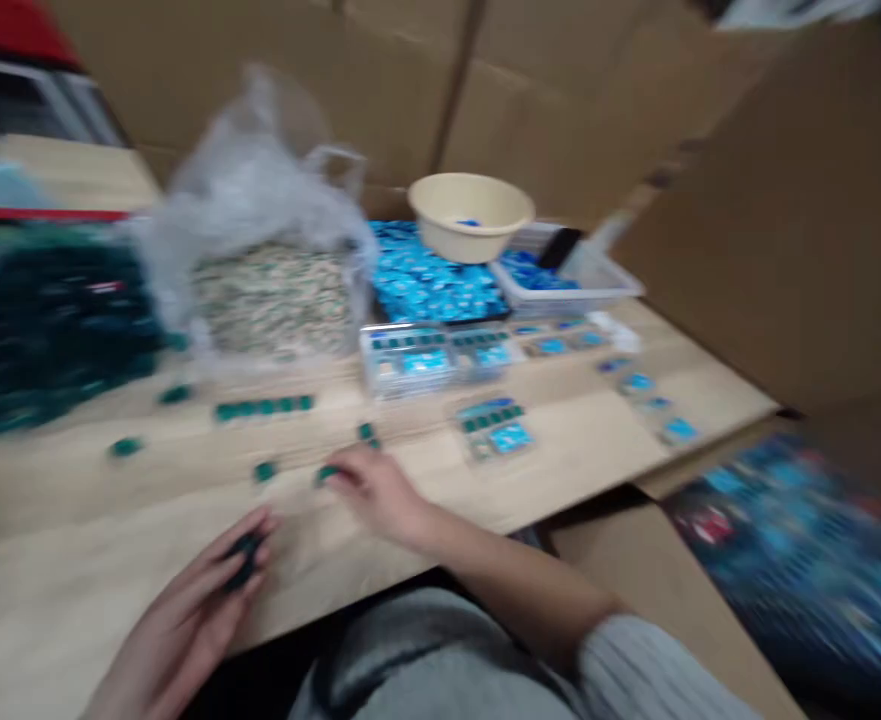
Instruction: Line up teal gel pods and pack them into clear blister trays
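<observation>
The whole view is motion-blurred. My left hand [192,610] rests low on the wooden table [110,560], its fingers curled around a small dark green piece [245,560]. My right hand [376,490] reaches forward, its fingertips at another small green piece [327,474]. Further loose green pieces [264,471] [366,433] lie nearby, and a green strip [264,407] lies beyond them. Transparent blister trays with green and blue pieces [410,360] [494,430] stand ahead of my right hand, apart from it.
A beige bowl [470,215] sits on a heap of blue pieces [432,280], beside a white tray [560,285]. To the left are a plastic bag [260,190], a speckled pile [275,300] and a dark green heap [50,330]. Cardboard walls [597,120] surround the table.
</observation>
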The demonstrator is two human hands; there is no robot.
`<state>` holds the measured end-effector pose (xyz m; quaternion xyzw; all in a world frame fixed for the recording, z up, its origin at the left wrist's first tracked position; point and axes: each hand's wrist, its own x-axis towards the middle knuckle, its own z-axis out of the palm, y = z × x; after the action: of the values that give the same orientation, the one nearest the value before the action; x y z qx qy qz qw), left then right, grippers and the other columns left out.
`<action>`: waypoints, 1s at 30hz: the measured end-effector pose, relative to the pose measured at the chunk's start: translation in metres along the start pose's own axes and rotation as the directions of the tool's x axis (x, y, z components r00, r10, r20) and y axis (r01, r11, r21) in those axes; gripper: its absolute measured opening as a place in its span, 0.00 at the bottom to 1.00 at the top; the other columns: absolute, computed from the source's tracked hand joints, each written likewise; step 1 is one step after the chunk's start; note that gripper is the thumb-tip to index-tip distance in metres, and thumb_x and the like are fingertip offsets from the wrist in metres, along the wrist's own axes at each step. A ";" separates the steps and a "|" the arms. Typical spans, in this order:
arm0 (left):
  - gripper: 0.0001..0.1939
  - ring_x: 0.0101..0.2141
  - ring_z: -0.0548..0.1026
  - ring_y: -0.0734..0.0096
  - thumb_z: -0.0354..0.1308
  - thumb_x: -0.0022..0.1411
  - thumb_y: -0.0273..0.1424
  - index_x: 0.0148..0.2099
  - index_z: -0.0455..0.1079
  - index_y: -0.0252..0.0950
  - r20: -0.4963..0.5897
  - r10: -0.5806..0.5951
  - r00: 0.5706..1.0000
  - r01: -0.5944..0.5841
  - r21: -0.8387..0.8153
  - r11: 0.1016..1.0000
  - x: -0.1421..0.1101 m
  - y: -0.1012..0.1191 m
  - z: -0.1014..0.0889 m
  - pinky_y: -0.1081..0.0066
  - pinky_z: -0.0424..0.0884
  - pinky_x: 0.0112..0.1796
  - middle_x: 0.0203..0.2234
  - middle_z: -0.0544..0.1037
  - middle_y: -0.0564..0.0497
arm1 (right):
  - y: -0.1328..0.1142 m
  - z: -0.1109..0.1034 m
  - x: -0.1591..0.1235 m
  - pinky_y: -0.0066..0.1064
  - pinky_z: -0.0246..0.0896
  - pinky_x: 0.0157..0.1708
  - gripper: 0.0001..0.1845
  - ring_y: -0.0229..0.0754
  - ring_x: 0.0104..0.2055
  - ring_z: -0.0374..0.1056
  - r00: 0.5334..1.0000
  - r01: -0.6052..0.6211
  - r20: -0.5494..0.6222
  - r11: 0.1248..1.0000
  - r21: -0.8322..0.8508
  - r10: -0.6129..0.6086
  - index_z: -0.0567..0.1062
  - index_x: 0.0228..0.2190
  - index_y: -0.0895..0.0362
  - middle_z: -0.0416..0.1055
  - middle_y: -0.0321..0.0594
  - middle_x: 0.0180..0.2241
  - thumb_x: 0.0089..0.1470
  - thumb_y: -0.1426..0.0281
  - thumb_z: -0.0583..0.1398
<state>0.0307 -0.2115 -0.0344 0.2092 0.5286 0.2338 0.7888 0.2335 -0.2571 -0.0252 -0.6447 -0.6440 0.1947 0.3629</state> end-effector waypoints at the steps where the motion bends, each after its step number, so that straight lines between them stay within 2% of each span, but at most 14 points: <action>1: 0.25 0.35 0.73 0.69 0.61 0.37 0.19 0.42 0.70 0.34 -0.002 0.057 0.998 -0.057 -0.031 0.998 -0.007 0.002 -0.003 0.77 0.71 0.33 0.39 0.74 0.46 | 0.006 0.001 -0.004 0.26 0.61 0.32 0.08 0.36 0.31 0.66 0.997 -0.066 -0.047 0.997 0.046 0.069 0.69 0.31 0.57 0.71 0.38 0.29 0.53 0.70 0.51; 3: 0.21 0.34 0.73 0.71 0.61 0.39 0.21 0.41 0.70 0.31 -0.036 0.158 0.987 -0.160 -0.075 0.984 -0.014 0.005 -0.011 0.77 0.70 0.34 0.31 0.75 0.47 | 0.021 0.009 -0.009 0.28 0.62 0.32 0.06 0.37 0.30 0.66 0.993 -0.110 -0.033 0.988 0.112 0.114 0.70 0.30 0.57 0.71 0.39 0.28 0.51 0.70 0.53; 7: 0.19 0.23 0.69 0.80 0.61 0.45 0.29 0.42 0.66 0.32 -0.126 0.309 0.943 -0.314 -0.020 0.949 -0.013 -0.002 -0.029 0.81 0.64 0.22 0.23 0.71 0.53 | 0.029 0.037 -0.013 0.31 0.62 0.32 0.08 0.39 0.32 0.66 0.995 -0.052 0.090 0.992 0.118 0.041 0.70 0.33 0.57 0.70 0.41 0.31 0.51 0.70 0.53; 12: 0.17 0.18 0.61 0.85 0.59 0.47 0.33 0.40 0.65 0.30 -0.157 0.334 0.930 -0.332 0.040 0.943 -0.006 -0.014 -0.030 0.82 0.53 0.17 0.21 0.68 0.55 | 0.007 0.064 0.005 0.32 0.61 0.36 0.11 0.41 0.35 0.65 0.977 0.109 0.188 0.992 -0.059 -0.096 0.69 0.37 0.58 0.70 0.42 0.33 0.53 0.70 0.51; 15: 0.20 0.18 0.60 0.85 0.57 0.48 0.34 0.44 0.63 0.30 -0.122 0.339 0.933 -0.328 0.103 0.939 0.001 -0.015 -0.029 0.81 0.52 0.17 0.22 0.68 0.54 | -0.002 0.080 0.029 0.32 0.61 0.37 0.12 0.42 0.37 0.65 0.972 0.179 0.187 0.958 -0.223 -0.139 0.70 0.37 0.60 0.70 0.45 0.34 0.53 0.71 0.51; 17: 0.22 0.18 0.60 0.84 0.54 0.50 0.32 0.48 0.61 0.33 -0.093 0.357 0.930 -0.338 0.173 0.925 0.004 -0.014 -0.028 0.81 0.52 0.17 0.22 0.67 0.55 | -0.003 0.088 0.040 0.32 0.61 0.37 0.11 0.43 0.36 0.65 0.961 0.228 0.226 0.922 -0.313 -0.160 0.71 0.36 0.61 0.70 0.46 0.34 0.53 0.72 0.51; 20: 0.19 0.17 0.60 0.83 0.51 0.51 0.30 0.47 0.61 0.34 -0.059 0.352 0.934 -0.326 0.260 0.909 0.008 -0.013 -0.029 0.80 0.53 0.17 0.21 0.66 0.56 | 0.001 0.093 0.043 0.32 0.62 0.36 0.12 0.43 0.36 0.65 0.930 0.317 0.302 0.873 -0.372 -0.209 0.72 0.37 0.60 0.71 0.45 0.33 0.52 0.72 0.52; 24: 0.17 0.17 0.61 0.83 0.50 0.51 0.30 0.45 0.62 0.32 -0.039 0.349 0.936 -0.320 0.315 0.894 0.011 -0.013 -0.029 0.79 0.55 0.19 0.22 0.67 0.55 | 0.010 0.092 0.036 0.32 0.60 0.39 0.12 0.43 0.38 0.64 0.905 0.385 0.323 0.853 -0.351 -0.276 0.71 0.38 0.60 0.71 0.44 0.34 0.53 0.71 0.52; 26: 0.17 0.19 0.62 0.82 0.51 0.51 0.30 0.45 0.63 0.32 -0.029 0.361 0.932 -0.330 0.346 0.878 0.011 -0.014 -0.029 0.79 0.57 0.20 0.24 0.69 0.53 | 0.010 0.092 0.036 0.33 0.60 0.38 0.12 0.43 0.38 0.63 0.908 0.372 0.338 0.851 -0.370 -0.250 0.71 0.38 0.59 0.70 0.44 0.35 0.52 0.72 0.52; 30: 0.16 0.23 0.65 0.78 0.53 0.50 0.31 0.43 0.66 0.32 -0.041 0.410 0.911 -0.360 0.406 0.840 0.008 -0.013 -0.028 0.78 0.60 0.22 0.29 0.72 0.50 | -0.003 0.084 0.040 0.34 0.61 0.33 0.09 0.45 0.36 0.63 0.919 0.286 0.373 0.861 -0.420 -0.123 0.72 0.34 0.58 0.69 0.44 0.33 0.50 0.73 0.54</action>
<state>0.0092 -0.2151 -0.0575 0.4486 0.5601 0.2902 0.6331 0.1747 -0.2007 -0.0702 -0.5972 -0.7893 0.1002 0.1017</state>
